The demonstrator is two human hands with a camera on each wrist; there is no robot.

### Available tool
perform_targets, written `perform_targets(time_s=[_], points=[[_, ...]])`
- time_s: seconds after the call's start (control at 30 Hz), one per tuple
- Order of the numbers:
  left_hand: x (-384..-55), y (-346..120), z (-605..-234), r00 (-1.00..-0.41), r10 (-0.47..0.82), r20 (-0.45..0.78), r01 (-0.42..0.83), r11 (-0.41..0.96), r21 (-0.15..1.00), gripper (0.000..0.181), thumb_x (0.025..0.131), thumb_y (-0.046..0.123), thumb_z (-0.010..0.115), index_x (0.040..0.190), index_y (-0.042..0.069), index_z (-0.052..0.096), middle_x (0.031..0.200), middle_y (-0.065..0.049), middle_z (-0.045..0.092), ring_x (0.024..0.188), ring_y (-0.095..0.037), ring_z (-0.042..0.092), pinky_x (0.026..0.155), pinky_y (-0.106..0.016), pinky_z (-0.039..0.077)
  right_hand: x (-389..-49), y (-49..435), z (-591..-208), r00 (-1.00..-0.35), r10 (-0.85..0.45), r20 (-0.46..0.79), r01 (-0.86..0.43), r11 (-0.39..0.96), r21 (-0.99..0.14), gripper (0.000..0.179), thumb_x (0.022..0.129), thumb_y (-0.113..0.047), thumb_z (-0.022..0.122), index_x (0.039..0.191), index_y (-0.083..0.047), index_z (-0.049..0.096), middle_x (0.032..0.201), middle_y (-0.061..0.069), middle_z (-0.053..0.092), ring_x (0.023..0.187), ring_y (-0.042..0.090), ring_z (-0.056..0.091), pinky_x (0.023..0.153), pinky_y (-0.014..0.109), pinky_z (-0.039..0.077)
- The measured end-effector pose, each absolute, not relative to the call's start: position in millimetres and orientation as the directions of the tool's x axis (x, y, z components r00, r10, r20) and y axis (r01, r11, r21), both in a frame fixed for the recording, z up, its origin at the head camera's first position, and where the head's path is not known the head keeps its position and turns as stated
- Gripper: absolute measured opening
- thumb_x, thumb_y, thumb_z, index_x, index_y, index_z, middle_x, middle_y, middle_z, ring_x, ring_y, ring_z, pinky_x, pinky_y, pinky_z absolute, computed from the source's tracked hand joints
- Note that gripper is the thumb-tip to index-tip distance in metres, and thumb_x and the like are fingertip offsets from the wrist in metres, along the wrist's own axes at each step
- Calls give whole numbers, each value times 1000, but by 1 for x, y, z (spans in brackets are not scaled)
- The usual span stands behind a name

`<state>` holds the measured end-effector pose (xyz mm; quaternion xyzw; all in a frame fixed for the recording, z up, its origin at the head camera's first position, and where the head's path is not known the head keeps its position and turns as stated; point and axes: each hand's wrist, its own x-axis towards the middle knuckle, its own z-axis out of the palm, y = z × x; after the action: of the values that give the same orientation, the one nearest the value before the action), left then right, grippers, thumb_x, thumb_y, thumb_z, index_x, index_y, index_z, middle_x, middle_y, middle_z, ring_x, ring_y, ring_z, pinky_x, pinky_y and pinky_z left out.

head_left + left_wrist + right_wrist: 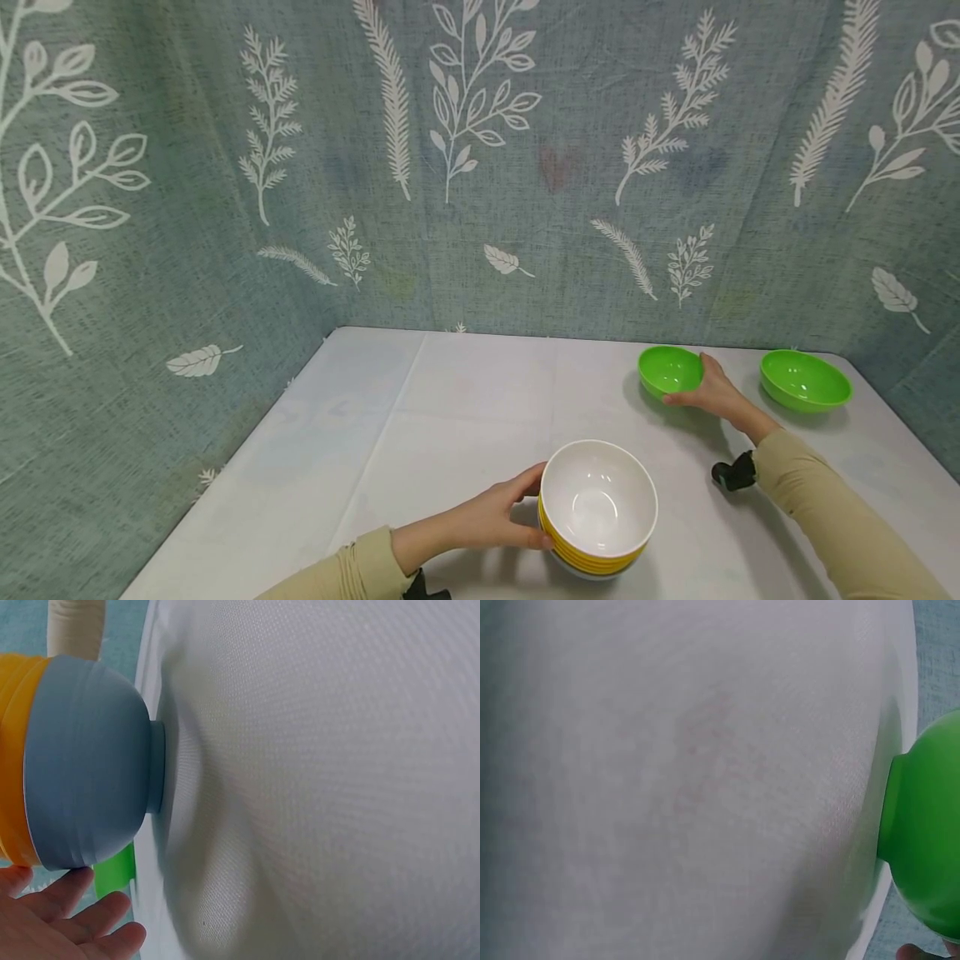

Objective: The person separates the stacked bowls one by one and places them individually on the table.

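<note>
While the green bowl point(667, 372) sits just left of the right hand point(714, 390), we see it gripped at the side, thumb along the near wall, fingers behind the rim. To do this hold well, we'd share pressure evenly between thumb and fingertips and not tip the foot. Mouth faces up, foot down toward the white cloth point(465, 400); can't tell if they touch. Round, so we log no long axis across it, just a roughly upright line from foot to mouth. Other green bowl point(805, 381): just right of the right hand, mouth up too. Stack of bowls point(598, 500) stands just right of the left hand point(491, 512), white inside, yellow sides, blue-grey bowl point(90, 761) lowest. Left thumb and fingers hold its side; we'd press lightly so it doesn't lean. Leaf-print curtain point(555, 250) hangs beyond both hands.
</note>
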<state>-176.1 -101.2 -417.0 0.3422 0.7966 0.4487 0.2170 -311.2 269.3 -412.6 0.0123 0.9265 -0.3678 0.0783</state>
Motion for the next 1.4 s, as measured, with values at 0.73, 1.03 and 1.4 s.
perform_targets(time_s=[0.73,1.03,1.4], points=[[-177,-102,-418,-667,744,-42,351,363,863,81,77,45,68,143,35,22,138,13,41,122,-5,42,101,-50,33,-310,271,-412,-985,-51,-166,82,710,-700,128,70,-45,75,138,9,-20,142,37,-13,131,52,-1,105,62,11],[-177,-101,-418,-664,747,-39,357,362,861,81,77,45,68,143,34,22,139,13,40,122,-5,42,101,-49,33,-299,279,-399,-989,-100,-107,-1,733,-681,123,72,-47,73,141,5,-15,144,34,-15,130,54,-5,100,68,11],[-176,-101,-418,-672,740,-30,360,361,860,80,78,39,69,143,33,24,138,12,42,122,-6,43,102,-47,33,-273,273,-384,-982,-185,-33,-106,688,-718,115,76,-36,72,143,0,-14,146,31,-14,132,51,-6,98,70,9]])
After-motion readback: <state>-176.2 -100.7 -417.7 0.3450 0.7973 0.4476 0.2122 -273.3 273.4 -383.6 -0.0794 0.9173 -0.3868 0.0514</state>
